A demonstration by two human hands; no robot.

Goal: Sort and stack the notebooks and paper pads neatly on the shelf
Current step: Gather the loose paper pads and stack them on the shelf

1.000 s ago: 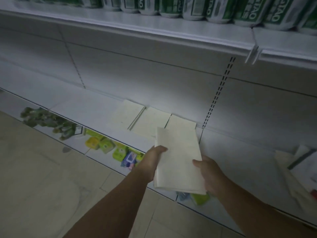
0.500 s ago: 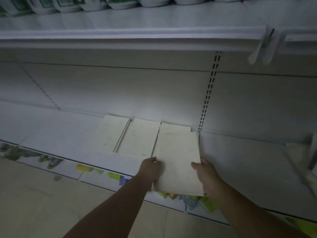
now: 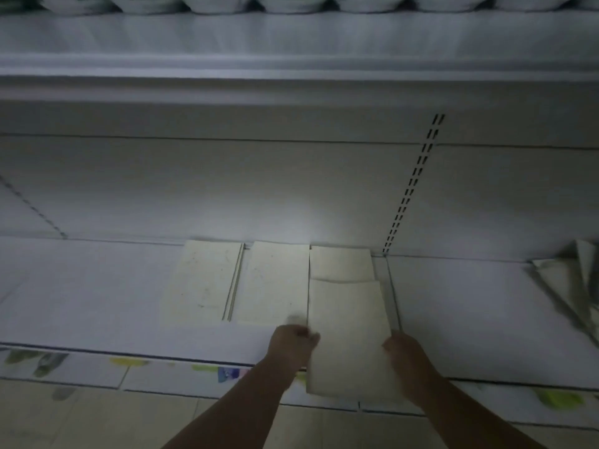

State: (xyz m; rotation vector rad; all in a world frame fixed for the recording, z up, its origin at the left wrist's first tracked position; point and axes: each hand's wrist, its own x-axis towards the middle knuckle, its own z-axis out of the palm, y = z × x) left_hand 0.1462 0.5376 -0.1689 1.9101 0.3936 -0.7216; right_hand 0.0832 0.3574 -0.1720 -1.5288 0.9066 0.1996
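Pushed farther onto the shelf (image 3: 470, 303), the paper pad (image 3: 348, 335) overlaps the rightmost stack (image 3: 340, 262). Left hand (image 3: 293, 346) and right hand (image 3: 408, 354) grip its sides; shelf bare rightward.

L hand (image 3: 293, 346), R hand (image 3: 405, 354), both bare, forearms bare to frame edge, L hand blurred

On the white shelf (image 3: 97, 286), lower centre of the frame: three plain cream pads lying flat, side by side. Left pad (image 3: 202, 280), middle pad (image 3: 274, 283) just beside it, right pad (image 3: 340, 262) mostly covered. Over that one, a fourth pad (image 3: 348, 338), same cream, overhanging the shelf's front edge, gripped at its near sides by left hand (image 3: 293, 345) and right hand (image 3: 406, 353). At far right, a loose, tilted heap of papers (image 3: 570, 286).
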